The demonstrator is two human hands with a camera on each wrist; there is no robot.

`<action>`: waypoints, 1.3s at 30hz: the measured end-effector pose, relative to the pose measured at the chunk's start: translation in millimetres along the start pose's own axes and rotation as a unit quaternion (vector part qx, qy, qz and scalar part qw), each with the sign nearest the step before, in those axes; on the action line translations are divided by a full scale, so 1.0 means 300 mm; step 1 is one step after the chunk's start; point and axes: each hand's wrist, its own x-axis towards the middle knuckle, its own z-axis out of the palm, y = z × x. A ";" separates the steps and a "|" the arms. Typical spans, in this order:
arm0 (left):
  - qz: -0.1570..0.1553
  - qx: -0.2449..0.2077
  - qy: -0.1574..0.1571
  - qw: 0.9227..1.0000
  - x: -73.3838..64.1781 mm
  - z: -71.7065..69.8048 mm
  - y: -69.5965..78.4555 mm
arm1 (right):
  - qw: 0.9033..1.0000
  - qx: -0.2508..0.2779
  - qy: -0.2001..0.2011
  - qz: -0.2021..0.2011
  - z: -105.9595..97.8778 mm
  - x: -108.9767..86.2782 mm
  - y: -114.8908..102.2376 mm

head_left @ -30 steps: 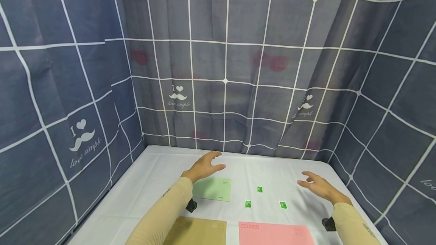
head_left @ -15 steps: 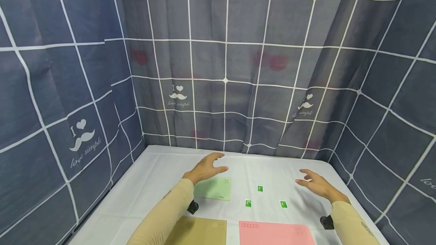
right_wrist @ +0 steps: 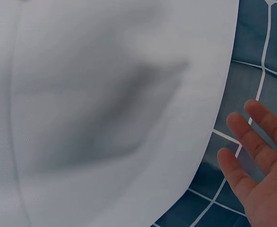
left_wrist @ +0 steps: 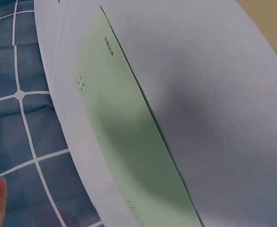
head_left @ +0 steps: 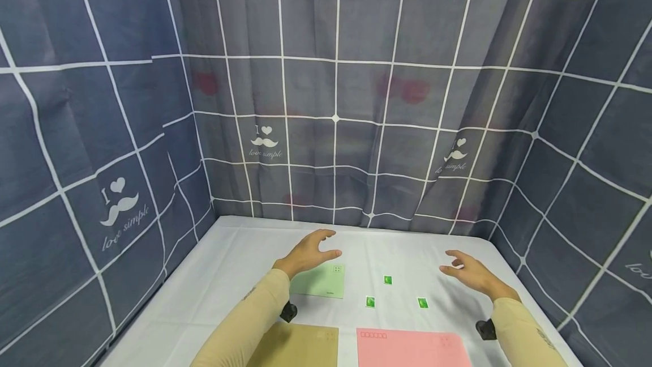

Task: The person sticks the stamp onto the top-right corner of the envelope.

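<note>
My left hand (head_left: 305, 251) hovers over the far left of the table, thumb and fingers apart, holding nothing. Beneath it lies a light green envelope (head_left: 322, 282), partly hidden by the hand and sleeve; the left wrist view shows the hand's shadow across this envelope (left_wrist: 124, 127). Off to the right, my right hand (head_left: 474, 273) hangs above the white cloth with relaxed fingers and nothing in them. Between the hands three small green stamps lie apart: a far one (head_left: 388, 280), a near left one (head_left: 370, 301) and a near right one (head_left: 423, 303).
A brown envelope (head_left: 300, 347) and a pink envelope (head_left: 412, 350) lie side by side at the near edge, both cut off by the frame. White cloth covers the table (head_left: 204, 293). Dark checked curtains (head_left: 305, 89) enclose the back and sides.
The left hand has shifted very slightly right, and the right hand slightly left and away from me. The view has tipped a little. The envelopes and stamps lie as before.
</note>
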 end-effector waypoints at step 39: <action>0.002 -0.024 -0.010 1.000 -0.031 0.059 0.026 | 1.000 0.001 -0.003 -0.022 0.032 0.015 0.011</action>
